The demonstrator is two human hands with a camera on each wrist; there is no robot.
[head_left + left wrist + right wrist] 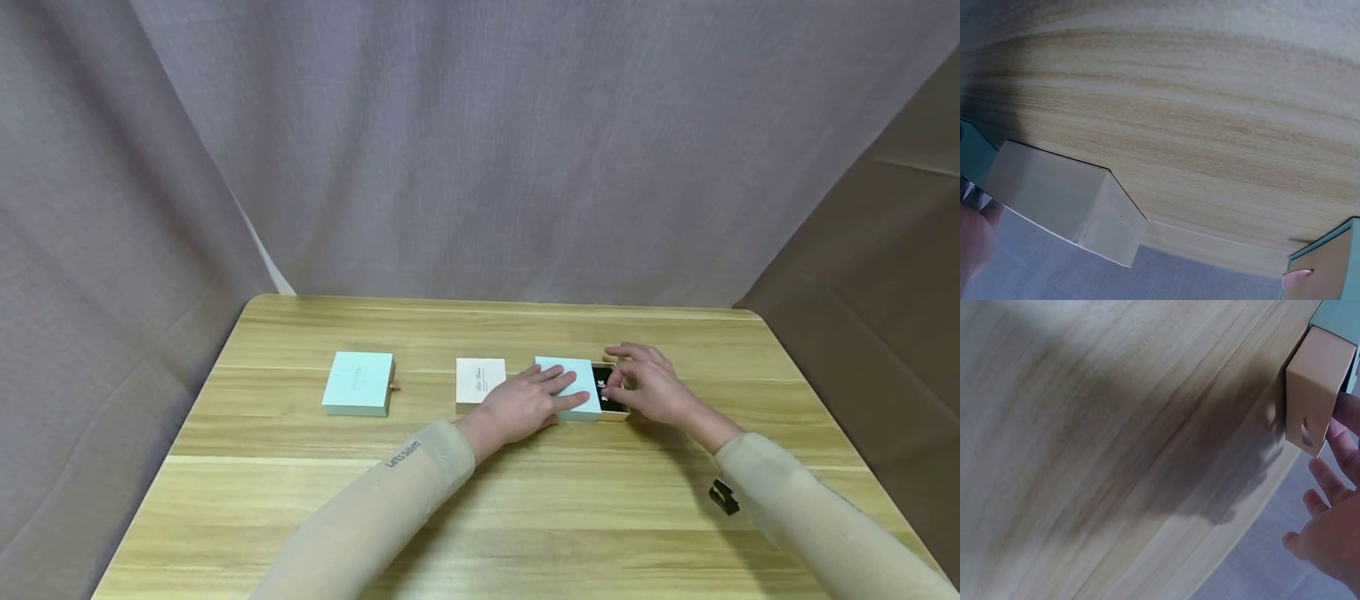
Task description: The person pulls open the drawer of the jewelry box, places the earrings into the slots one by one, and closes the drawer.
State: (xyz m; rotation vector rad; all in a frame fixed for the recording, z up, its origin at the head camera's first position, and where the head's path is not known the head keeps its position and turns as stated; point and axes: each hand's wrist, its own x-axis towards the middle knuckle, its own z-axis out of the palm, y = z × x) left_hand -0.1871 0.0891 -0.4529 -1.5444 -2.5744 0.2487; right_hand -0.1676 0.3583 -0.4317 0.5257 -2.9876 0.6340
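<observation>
My left hand lies with spread fingers across the pale blue sleeve of a drawer-style gift box, pressing on its top. Out of the sleeve's right side sticks the drawer, peach-coloured outside, with a black insert. On that insert sits a small white flower-like ornament. My right hand reaches in from the right, its thumb and forefinger pinching at the ornament. The other fingers stay raised over the drawer's end, where a ribbon pull shows. Fingertips partly cover the ornament.
A cream box with printed lettering stands just left of the blue one, beside my left wrist. Farther left is a second pale blue box, closed, its ribbon tab pointing right. Grey curtain hangs behind the wooden table.
</observation>
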